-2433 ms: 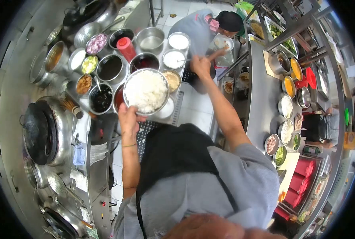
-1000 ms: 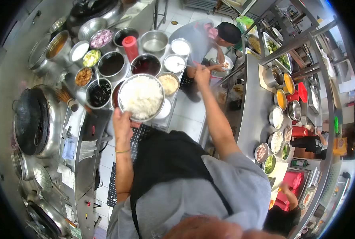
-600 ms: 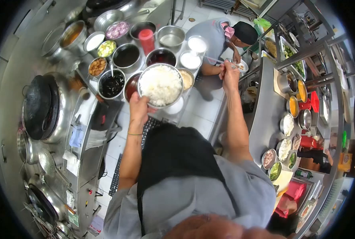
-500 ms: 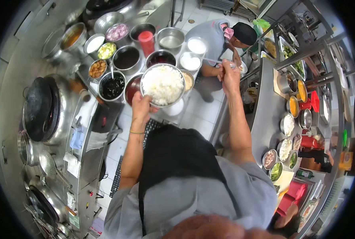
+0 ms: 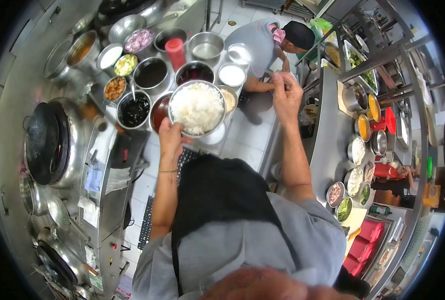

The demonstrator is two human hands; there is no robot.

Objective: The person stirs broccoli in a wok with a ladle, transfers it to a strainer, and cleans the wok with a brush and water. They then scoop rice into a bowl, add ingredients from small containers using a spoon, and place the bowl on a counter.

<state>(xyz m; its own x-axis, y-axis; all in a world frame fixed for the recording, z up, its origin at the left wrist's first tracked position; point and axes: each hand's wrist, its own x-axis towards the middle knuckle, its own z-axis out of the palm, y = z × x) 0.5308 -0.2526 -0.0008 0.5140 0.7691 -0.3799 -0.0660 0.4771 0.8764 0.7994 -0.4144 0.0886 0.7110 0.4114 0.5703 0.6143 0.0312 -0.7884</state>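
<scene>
My left hand point(image 5: 170, 139) grips the near left rim of a metal bowl point(image 5: 186, 132) full of white rice point(image 5: 197, 107), held above the containers. My right hand point(image 5: 287, 95) is raised to the right, beyond the white-filled containers. Its fingers are closed; what they hold is hard to make out. Below and around the rice bowl stand a tub of dark red sauce point(image 5: 195, 71), a tub of reddish sauce point(image 5: 158, 112), a tub of black sauce with a spoon point(image 5: 134, 111) and a container of white contents point(image 5: 232, 75).
Woks point(image 5: 45, 142) line the stove at left. A red squeeze bottle point(image 5: 175, 54) stands among the tubs. Another person point(image 5: 262, 45) bends over at the far counter. On the right counter point(image 5: 325, 125) sit several bowls of ingredients, below a metal shelf frame point(image 5: 382, 65).
The rice bowl and my left hand appear slightly further left as the whole view shifts. My right hand has turned, and the thin metal handle seen beside it earlier no longer shows clearly.
</scene>
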